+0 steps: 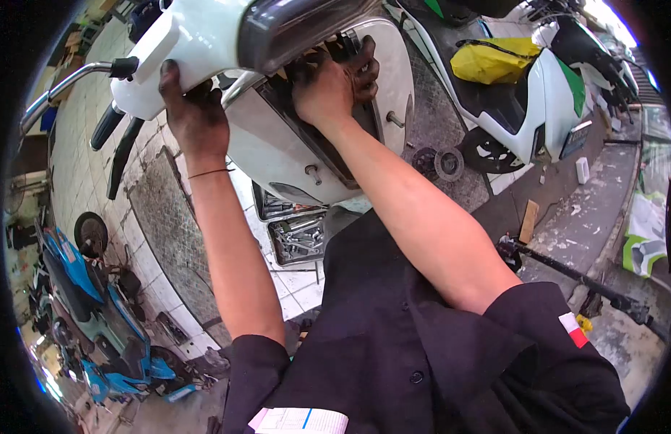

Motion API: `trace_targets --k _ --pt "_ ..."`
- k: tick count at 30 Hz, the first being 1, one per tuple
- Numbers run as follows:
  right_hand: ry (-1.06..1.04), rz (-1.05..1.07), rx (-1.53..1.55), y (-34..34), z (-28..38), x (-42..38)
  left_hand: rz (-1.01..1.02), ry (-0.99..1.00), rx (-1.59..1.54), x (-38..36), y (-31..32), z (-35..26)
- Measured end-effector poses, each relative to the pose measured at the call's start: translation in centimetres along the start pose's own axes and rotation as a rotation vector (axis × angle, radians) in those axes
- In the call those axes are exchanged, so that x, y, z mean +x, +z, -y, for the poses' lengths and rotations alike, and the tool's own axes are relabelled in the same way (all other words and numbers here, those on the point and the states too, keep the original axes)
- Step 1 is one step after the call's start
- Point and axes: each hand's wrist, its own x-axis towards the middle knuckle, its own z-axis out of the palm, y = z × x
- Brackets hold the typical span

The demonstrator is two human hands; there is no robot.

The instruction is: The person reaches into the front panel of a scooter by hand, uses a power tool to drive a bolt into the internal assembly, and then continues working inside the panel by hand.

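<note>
My left hand grips the lower edge of a scooter's white handlebar cover, its thumb on the outside and its fingers curled underneath. Beneath the dark instrument panel, my right hand reaches in with bent fingers. What those fingers pinch, if anything, is hidden by the panel and by the hand itself. Both hands have blackened fingers. Below them is the scooter's white body panel, with a dark opening down its middle. To the left, a black handgrip and a brake lever stick out.
A tool tray with several wrenches lies on the tiled floor below the scooter. A white scooter with a yellow bag stands at right, and a blue motorcycle at left. A dark metal bar lies at lower right.
</note>
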Motion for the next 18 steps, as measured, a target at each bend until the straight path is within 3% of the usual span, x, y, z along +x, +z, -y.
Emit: trace_targets --k 3,6,7,9,12,13,15,18 --pt "-0.189 0.011 0.027 -1.8 -3.0 -0.5 -0.042 0.070 0.020 -1.0 2.0 0.7" --pt "-0.232 0.099 0.182 -4.4 -6.1 0.5 -0.052 0.138 0.044 -2.3 3.3 2.1" --pt "-0.268 0.068 0.133 -4.6 -6.8 0.9 -0.027 0.417 0.419 -3.2 3.8 2.8" --pt "-0.330 0.090 0.135 -5.1 -7.6 2.2 -0.043 0.391 0.429 -4.0 5.6 3.7" --pt "-0.415 0.062 0.108 -5.2 -7.0 3.4 -0.007 0.561 0.463 -5.8 8.2 4.8" --pt "-0.363 0.054 0.075 -5.1 -6.6 3.7 -0.037 0.472 0.288 -6.4 9.0 4.9" --pt "-0.322 0.042 0.047 -4.7 -5.8 4.3 -0.016 0.381 0.249 -7.9 9.3 5.8" --pt "-0.194 0.040 -0.091 -3.5 -5.0 4.7 -0.026 0.357 0.484 -11.5 7.3 7.6"
